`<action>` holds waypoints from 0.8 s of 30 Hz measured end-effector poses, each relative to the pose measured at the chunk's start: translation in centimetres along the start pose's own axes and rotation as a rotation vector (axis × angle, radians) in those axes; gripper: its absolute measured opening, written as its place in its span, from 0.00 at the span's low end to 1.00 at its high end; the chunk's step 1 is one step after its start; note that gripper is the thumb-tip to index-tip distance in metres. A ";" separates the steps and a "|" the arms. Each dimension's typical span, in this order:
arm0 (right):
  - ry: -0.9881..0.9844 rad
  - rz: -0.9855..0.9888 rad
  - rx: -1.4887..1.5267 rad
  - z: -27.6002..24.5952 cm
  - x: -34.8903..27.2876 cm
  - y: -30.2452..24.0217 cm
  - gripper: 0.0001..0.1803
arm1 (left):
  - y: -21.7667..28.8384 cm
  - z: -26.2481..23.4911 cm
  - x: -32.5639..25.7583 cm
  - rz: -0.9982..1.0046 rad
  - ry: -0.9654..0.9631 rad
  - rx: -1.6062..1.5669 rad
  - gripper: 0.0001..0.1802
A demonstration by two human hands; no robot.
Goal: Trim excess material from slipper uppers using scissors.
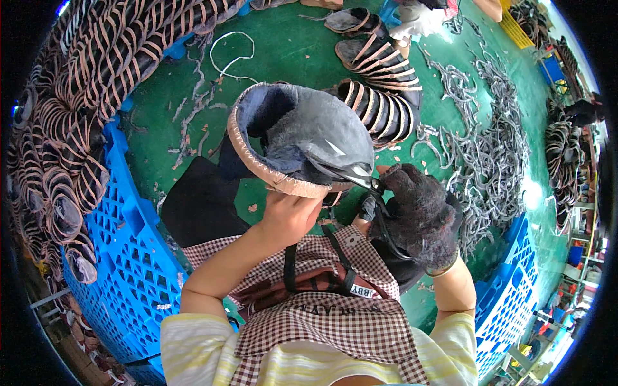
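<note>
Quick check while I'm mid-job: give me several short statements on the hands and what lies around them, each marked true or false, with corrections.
1. The bare left hand holds the grey fuzzy hollow piece with a tan stitched rim. True.
2. The right hand is bare. False: it wears a dark fuzzy glove.
3. The black-handled metal scissors are in the left hand. False: the right hand holds them.
4. Black pieces with tan edges form a curved row. True.
5. Loose grey fuzzy strips lie on white tiles. False: they lie on the green floor.
</note>
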State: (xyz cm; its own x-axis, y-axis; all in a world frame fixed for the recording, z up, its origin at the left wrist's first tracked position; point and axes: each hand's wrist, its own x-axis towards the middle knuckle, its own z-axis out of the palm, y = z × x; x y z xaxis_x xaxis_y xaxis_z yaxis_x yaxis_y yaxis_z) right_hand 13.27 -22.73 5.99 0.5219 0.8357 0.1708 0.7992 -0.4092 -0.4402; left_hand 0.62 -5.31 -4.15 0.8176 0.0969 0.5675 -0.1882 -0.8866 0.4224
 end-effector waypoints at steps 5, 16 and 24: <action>-0.043 -0.025 0.066 1.1 0.7 0.1 0.30 | 0.4 0.6 0.1 0.081 0.016 -0.006 0.15; 0.090 -0.279 -0.105 0.0 1.8 1.8 0.33 | 0.6 -1.0 0.3 -0.055 -0.036 -0.249 0.11; -0.093 -0.425 -0.144 -2.1 3.2 1.1 0.31 | 1.1 -2.3 0.6 -0.161 -0.140 -0.530 0.09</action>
State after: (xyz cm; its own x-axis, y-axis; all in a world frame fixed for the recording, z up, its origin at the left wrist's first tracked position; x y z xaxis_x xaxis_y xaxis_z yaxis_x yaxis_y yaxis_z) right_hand 16.42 -21.32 7.92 0.1153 0.9671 0.2269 0.9733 -0.0644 -0.2203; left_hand -0.33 -5.23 -1.75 0.9162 0.1192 0.3826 -0.2727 -0.5142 0.8132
